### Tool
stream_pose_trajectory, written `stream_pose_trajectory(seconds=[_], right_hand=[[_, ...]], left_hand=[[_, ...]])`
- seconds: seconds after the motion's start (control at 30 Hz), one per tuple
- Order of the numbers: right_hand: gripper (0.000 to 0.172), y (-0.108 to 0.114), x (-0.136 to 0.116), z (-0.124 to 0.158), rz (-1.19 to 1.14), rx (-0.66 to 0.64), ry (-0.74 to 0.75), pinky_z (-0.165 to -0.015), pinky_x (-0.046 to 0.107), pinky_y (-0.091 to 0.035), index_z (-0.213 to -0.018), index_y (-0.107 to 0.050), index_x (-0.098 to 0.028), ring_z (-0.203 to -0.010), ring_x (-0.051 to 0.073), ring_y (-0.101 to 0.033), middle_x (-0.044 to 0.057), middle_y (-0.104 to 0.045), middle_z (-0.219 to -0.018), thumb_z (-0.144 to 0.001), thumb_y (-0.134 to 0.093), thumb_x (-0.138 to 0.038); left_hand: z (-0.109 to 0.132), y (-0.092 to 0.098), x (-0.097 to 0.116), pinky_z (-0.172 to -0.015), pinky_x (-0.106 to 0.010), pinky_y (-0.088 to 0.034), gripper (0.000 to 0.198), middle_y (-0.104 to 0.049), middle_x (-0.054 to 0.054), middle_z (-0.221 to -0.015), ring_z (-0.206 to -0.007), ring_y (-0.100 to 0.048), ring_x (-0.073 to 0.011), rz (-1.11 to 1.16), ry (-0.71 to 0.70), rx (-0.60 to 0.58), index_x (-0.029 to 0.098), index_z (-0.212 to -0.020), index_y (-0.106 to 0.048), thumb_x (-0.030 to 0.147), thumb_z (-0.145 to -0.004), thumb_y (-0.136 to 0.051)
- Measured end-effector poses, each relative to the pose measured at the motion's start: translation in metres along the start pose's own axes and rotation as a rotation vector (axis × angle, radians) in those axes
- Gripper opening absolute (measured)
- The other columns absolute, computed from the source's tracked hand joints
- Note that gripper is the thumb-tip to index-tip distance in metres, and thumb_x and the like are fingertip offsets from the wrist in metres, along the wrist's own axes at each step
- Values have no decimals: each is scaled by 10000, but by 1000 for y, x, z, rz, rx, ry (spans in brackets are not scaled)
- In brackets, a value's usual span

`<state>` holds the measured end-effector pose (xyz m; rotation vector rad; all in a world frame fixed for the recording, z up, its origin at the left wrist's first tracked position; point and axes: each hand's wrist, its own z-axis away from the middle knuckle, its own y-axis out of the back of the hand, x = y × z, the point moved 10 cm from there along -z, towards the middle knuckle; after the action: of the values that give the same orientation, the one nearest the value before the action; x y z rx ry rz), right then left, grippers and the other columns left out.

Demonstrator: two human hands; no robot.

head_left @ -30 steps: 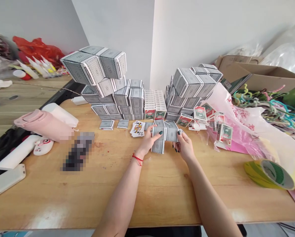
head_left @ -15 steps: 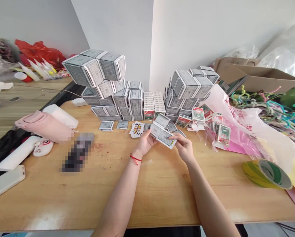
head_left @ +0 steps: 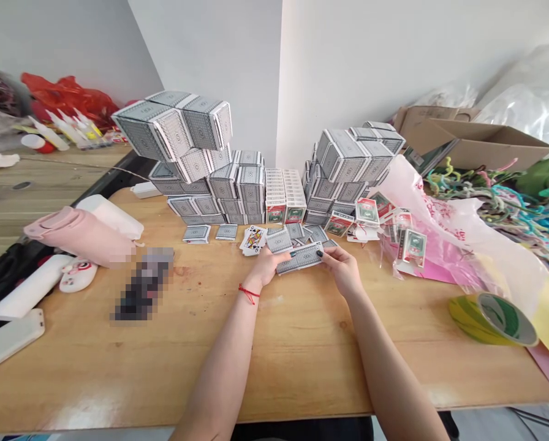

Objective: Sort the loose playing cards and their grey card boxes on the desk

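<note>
Between my two hands are grey-backed playing cards (head_left: 301, 260), joined or overlapping in a strip with one part sticking up at its left end. My left hand (head_left: 265, 267) is closed on the left end, thumb on top. At the right end, my right hand (head_left: 341, 269) pinches the cards between thumb and fingers. Just behind lie loose grey-backed cards (head_left: 318, 234). A face-up queen (head_left: 255, 237) tops a small pile left of them. Two small folded card pieces, one a grey packet (head_left: 196, 233), lie further left.
Blocks built from folded cards (head_left: 210, 184) rise at back left, with a second card stack (head_left: 343, 165) at back right. Card boxes (head_left: 284, 196) stand between them. A tape roll (head_left: 492, 318), plastic bag (head_left: 440, 214), pink bottle (head_left: 79, 236) and pixelated object (head_left: 143, 283) also lie here.
The held cards have turned from slanting down rightward to nearly level, rising slightly to the right. My left thumb has moved onto the top of them. The view has shifted slightly.
</note>
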<state>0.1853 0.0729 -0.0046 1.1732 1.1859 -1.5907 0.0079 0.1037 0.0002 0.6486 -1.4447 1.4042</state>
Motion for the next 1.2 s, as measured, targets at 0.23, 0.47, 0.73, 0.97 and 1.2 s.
stream_pose_trajectory(seconds=[0.23, 0.47, 0.73, 0.97, 1.2], right_hand=[[315, 15, 4, -2, 49, 102, -24, -550, 325, -522, -629, -603, -174, -585, 175, -590, 18, -621, -623, -497, -787, -392], [263, 15, 8, -3, -7, 102, -49, -519, 280, -472, -593, -604, -178, -521, 134, -545, -7, -590, -568, -502, -787, -345], [273, 11, 10, -2, -12, 111, -58, -503, 265, -446, -604, -599, -182, -512, 126, -533, -7, -590, -573, -521, -773, -375], [294, 15, 8, -3, 52, 151, 2, -495, 277, -456, -619, -599, -186, -518, 137, -530, 3, -584, -582, -526, -758, -415], [316, 14, 7, -1, 74, 178, 30, -482, 278, -464, -630, -578, -185, -526, 145, -533, 8, -578, -591, -535, -746, -436]], left_hand=[[0, -11, 0, -910, -388, -418, 330, -677, -68, -946, -908, -604, -208, -133, -40, -28, 149, -819, -654, 216, -515, -765], [-3, -7, -6, -894, -398, -432, 311, -683, -82, -941, -899, -614, -221, -197, -43, 33, 144, -812, -665, 202, -520, -756], [-3, -5, 0, -881, -390, -442, 276, -686, -86, -928, -889, -615, -225, -236, -72, 59, 138, -790, -667, 175, -525, -737], [-2, -6, 2, -889, -387, -442, 301, -682, -74, -930, -887, -610, -217, -235, -90, 55, 149, -816, -664, 189, -528, -743], [-3, -5, 2, -883, -385, -435, 319, -674, -88, -953, -892, -606, -216, -242, -96, 40, 142, -842, -657, 197, -539, -742]])
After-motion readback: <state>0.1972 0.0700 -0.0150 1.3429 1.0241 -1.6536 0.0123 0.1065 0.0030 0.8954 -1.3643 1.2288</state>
